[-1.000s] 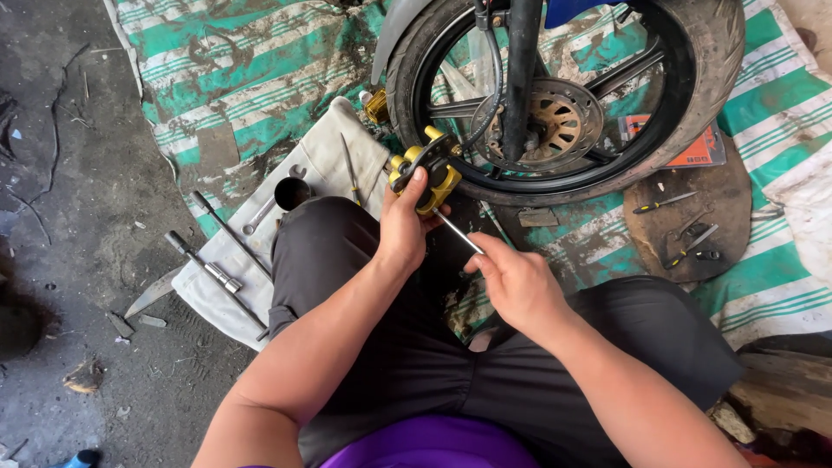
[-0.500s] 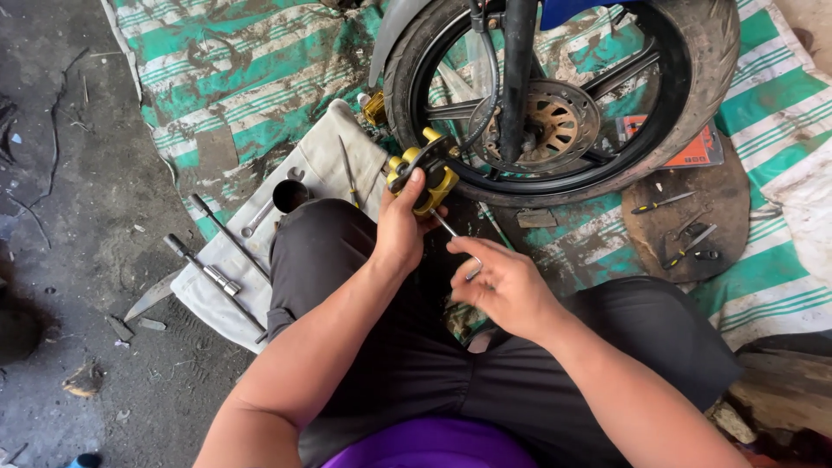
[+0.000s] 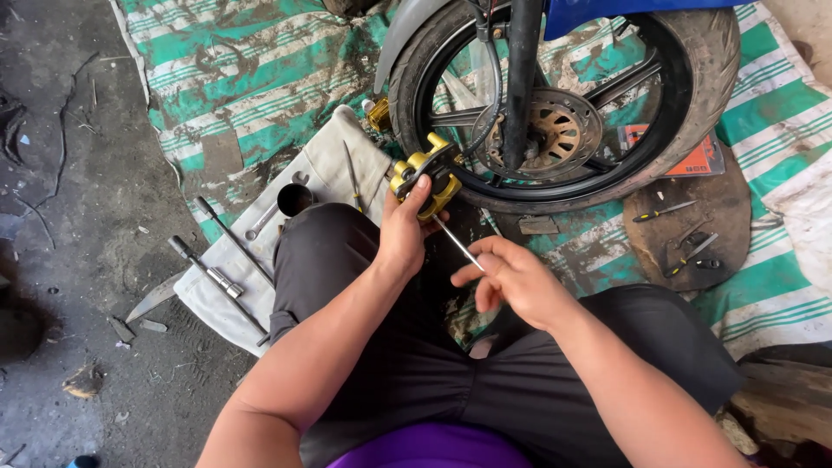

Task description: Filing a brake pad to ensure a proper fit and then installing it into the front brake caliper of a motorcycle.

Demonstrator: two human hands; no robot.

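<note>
Left hand [image 3: 403,234] grips gold brake caliper [image 3: 425,178] mid-frame; right hand [image 3: 516,282] pinches thin rod [image 3: 458,243], tip at the caliper. Needs steady aim.

Just one cam, on my head, looking straight down, pretty close (my lap, arms, wheel [image 3: 555,104] ahead).

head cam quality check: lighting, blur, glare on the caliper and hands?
Head view: soft, even daylight with no hard shadows; the left hand on the gold brake caliper is sharp, with only mild sheen on the metal; the right hand and its thin metal rod are crisp, no motion blur; wide-angle bending shows at the edges; the floor at far left is dim.
</note>
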